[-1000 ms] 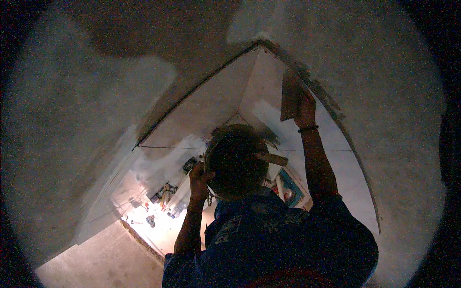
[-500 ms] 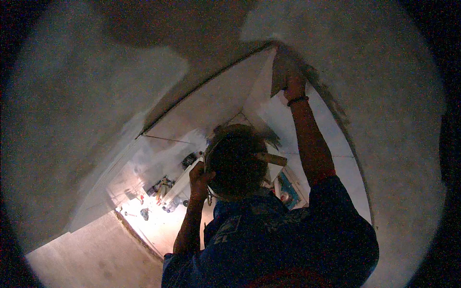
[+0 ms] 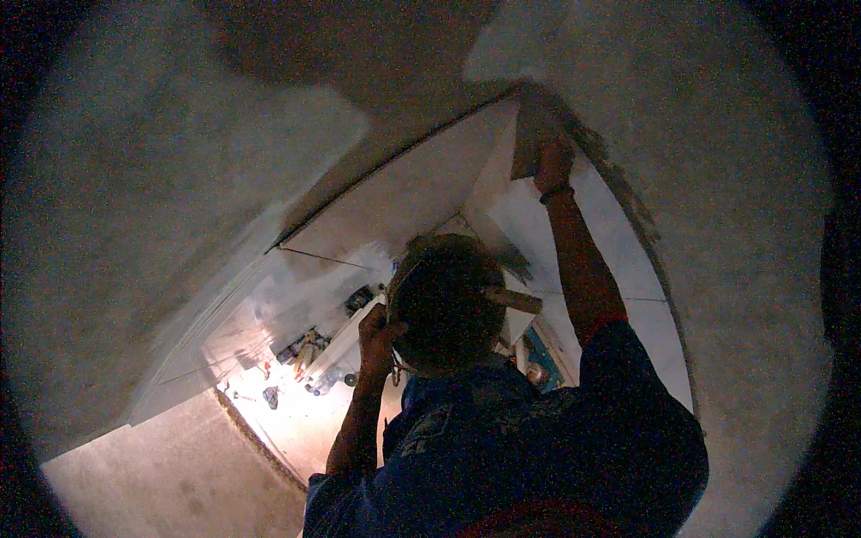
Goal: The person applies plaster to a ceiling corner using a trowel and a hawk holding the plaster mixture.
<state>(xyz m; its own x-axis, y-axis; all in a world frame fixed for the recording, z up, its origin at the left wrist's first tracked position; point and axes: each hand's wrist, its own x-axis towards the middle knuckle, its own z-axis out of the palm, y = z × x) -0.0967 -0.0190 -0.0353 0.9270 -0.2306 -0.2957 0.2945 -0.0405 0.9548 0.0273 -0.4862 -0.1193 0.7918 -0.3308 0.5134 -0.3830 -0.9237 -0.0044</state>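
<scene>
In the middle a dark round bucket (image 3: 448, 309) is held up in front of me, its inside too dark to make out. My left hand (image 3: 380, 336) grips its left rim, fingers closed, and a wire handle (image 3: 395, 372) hangs beside it. Over the right rim juts a wooden tool handle (image 3: 513, 299). High up on the right, my right hand (image 3: 555, 161) is closed on a flat, wide-bladed scraper (image 3: 527, 148). The blade lies at the upper corner of the pale wall panels (image 3: 489, 166), close under the grey surface; its top edge is hard to see in shadow.
Tools and small items (image 3: 309, 350) lie below on the left, brightly lit. A pale plank-like piece (image 3: 345, 341) passes beside the bucket. Under its right side a teal tray-like thing (image 3: 549, 354) shows. Patchy grey plaster (image 3: 296, 134) surrounds the panels.
The whole view has shifted slightly. The scraper blade has turned a little, its lower edge now more level. My left hand keeps its hold on the bucket.
</scene>
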